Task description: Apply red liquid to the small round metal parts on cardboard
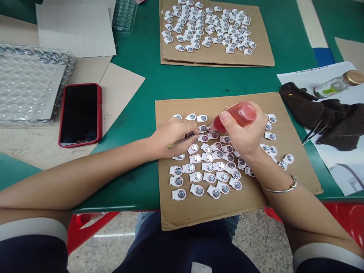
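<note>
My right hand [247, 131] is wrapped round a red squeeze bottle [237, 115], tilted with its nozzle down toward the small white pieces with round silvery centres. My left hand [174, 137] is closed in a pinch on a thin tool [179, 141], perhaps tweezers, its fingertips beside one white piece [203, 129]. Several such pieces lie in loose rows on the cardboard sheet [182, 214] under both hands. The pieces beneath my palms are hidden. Whether the nozzle touches a piece, I cannot tell.
Beyond lies a second cardboard stack [217, 58] covered with similar pieces. A red-cased phone [80, 115] and plastic trays [28, 91] are on the left. At right are a dark cloth [321, 113], metal tweezers [314, 132] and a glass jar [332, 85]. The front sheet overhangs the table edge.
</note>
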### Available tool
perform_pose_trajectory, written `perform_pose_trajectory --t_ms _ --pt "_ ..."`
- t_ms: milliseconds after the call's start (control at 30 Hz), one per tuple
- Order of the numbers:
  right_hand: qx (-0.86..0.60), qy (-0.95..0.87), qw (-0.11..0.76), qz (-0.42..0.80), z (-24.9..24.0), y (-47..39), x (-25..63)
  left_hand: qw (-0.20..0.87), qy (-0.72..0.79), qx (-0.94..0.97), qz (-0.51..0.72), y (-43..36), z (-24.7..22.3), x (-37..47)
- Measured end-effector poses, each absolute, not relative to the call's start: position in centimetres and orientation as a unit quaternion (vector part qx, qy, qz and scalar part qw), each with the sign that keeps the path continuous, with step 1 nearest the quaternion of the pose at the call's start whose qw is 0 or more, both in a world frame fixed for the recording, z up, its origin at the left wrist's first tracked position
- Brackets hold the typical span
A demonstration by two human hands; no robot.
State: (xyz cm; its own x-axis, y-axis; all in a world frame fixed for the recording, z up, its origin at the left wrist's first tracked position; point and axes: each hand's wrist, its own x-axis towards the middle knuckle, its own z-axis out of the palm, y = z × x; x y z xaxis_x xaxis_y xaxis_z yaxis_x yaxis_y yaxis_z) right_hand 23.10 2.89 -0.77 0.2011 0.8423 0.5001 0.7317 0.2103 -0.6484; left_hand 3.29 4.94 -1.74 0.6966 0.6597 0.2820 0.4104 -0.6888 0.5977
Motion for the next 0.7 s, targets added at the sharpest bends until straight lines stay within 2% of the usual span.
perform_pose_trajectory --t_ms 400,700 --pt "-0.622 -0.622 0.468 0.089 -1.1 2.7 23.1 0.465 0.377 0.761 0.251 6.1 -1.6 3.5" --pt "-0.608 -0.624 0.481 0.102 -1.3 2.6 23.0 0.485 0.399 0.737 0.249 6.3 -1.4 3.5"
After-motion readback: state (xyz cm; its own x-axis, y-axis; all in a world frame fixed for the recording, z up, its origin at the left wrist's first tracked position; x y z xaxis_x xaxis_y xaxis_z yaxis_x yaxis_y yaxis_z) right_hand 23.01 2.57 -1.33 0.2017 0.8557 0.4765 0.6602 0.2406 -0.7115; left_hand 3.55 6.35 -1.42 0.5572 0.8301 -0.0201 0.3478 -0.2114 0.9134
